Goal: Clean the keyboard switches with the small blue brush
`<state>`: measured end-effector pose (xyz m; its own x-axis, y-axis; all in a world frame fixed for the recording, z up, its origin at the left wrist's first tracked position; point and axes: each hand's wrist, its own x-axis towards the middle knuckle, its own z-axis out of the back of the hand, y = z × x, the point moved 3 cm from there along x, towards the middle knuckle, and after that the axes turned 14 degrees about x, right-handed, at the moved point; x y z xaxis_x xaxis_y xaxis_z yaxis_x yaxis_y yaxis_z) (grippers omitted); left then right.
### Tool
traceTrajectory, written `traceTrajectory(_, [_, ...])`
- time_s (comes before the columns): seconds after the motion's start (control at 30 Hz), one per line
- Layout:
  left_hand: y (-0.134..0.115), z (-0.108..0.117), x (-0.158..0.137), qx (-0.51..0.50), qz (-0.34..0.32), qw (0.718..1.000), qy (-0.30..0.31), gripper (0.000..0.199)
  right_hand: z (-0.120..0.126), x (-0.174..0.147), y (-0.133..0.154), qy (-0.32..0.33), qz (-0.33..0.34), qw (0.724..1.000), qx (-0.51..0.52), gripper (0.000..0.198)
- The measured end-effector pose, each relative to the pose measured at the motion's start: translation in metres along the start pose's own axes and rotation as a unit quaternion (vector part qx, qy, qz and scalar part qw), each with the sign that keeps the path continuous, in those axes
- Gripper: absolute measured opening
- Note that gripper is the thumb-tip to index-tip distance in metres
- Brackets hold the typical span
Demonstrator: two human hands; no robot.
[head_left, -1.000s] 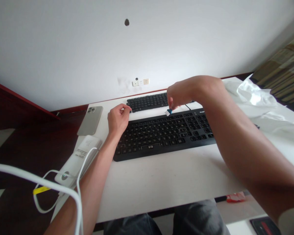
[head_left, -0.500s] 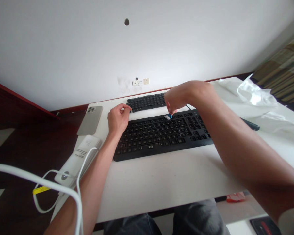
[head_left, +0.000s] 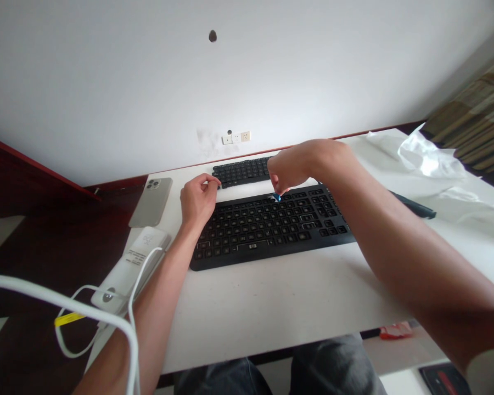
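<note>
Pinching a small blue brush (head_left: 276, 197), the right hand (head_left: 290, 167) sets its bristles on the top key row of the black keyboard (head_left: 271, 224). Judged light and stiff-handled; grip the handle. At 9 o'clock, the left hand (head_left: 197, 200), loosely curled and holding nothing, rests on the keyboard's corner on the desk (head_left: 288, 307).

Grey phone (head_left: 151, 202), white power strip (head_left: 130, 269), crumpled plastic sheet (head_left: 434, 164).

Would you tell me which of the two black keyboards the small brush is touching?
The nearer, larger keyboard: the right hand presses the brush onto its top row.
</note>
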<state>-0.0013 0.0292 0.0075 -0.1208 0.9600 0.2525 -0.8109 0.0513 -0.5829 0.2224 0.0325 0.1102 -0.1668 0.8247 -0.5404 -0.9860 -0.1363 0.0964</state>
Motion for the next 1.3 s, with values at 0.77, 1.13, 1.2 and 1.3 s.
traceTrajectory(0.77, [0.000, 0.000, 0.000, -0.001, -0.001, 1.000, -0.002, 0.025, 0.000, -0.006, 0.013, -0.011, 0.082, 0.997, 0.012, 0.035])
traceTrajectory(1.13, [-0.001, 0.000, 0.000, -0.002, -0.001, 1.000, -0.002, 0.024, 0.019, -0.006, -0.041, 0.008, -0.007, 0.996, 0.090, 0.021])
traceTrajectory(1.2, [-0.001, 0.000, 0.000, 0.000, -0.003, 1.000, -0.004, 0.025, 0.019, -0.003, -0.047, 0.016, -0.021, 0.996, 0.089, 0.019])
traceTrajectory(1.3, [0.000, -0.001, 0.000, 0.000, -0.003, 1.000, -0.004, 0.025, 0.017, -0.001, -0.048, 0.025, -0.035, 0.996, 0.077, 0.015])
